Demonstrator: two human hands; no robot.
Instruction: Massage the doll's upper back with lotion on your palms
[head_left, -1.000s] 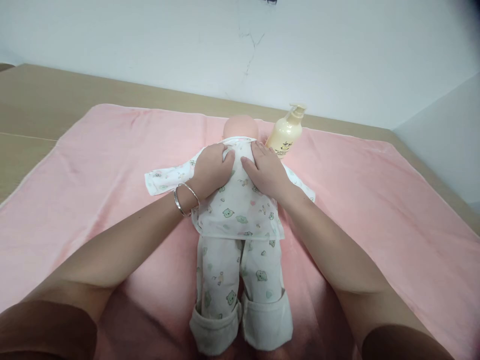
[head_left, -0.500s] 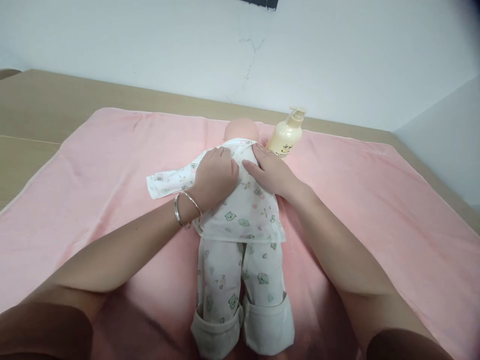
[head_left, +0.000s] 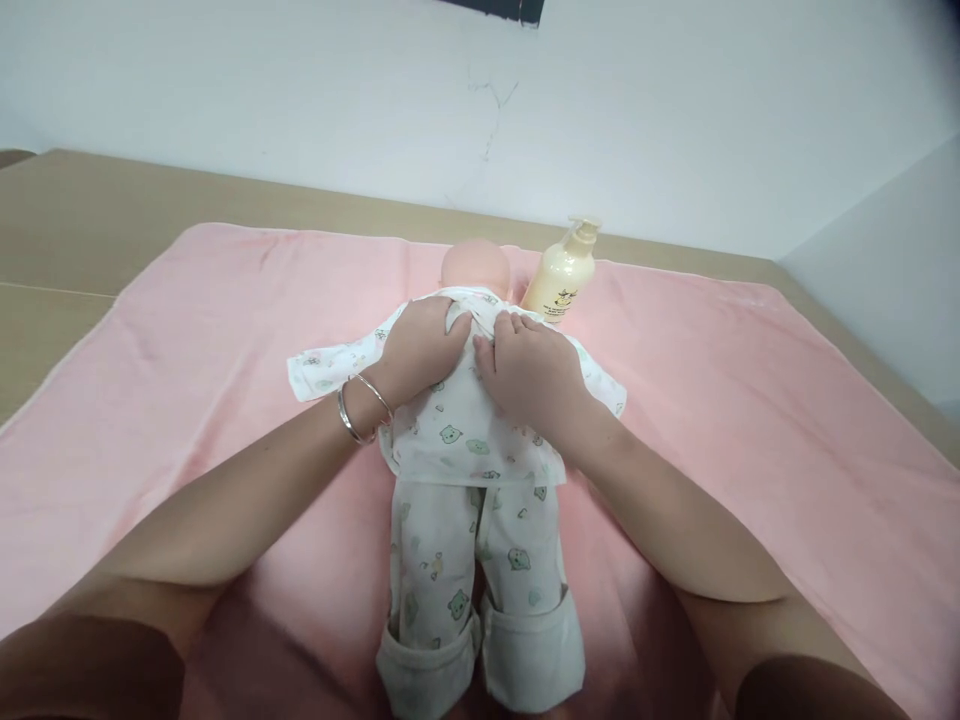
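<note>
A doll with a bald head (head_left: pixel 475 266) lies with its feet toward me, dressed in a white patterned top (head_left: pixel 472 445) and matching trousers (head_left: pixel 439 560) with turned-up cuffs. My left hand (head_left: pixel 426 345), a silver bangle at its wrist, is closed on the top at the upper left of the doll's body. My right hand (head_left: pixel 529 370) is closed on the same fabric just to the right, and the cloth creases between the two hands. Both sleeves spread out sideways. The doll's face is not visible.
A pale yellow pump bottle (head_left: pixel 562 275) stands just right of the doll's head. Under the doll, a pink blanket (head_left: pixel 285 290) covers much of the wooden table (head_left: pixel 150 190). A white wall (head_left: pixel 337 90) rises behind the table.
My right hand has moved down and inward from the doll's right-side shoulder area and closed on the cloth. The right sleeve now shows. The view has shifted slightly.
</note>
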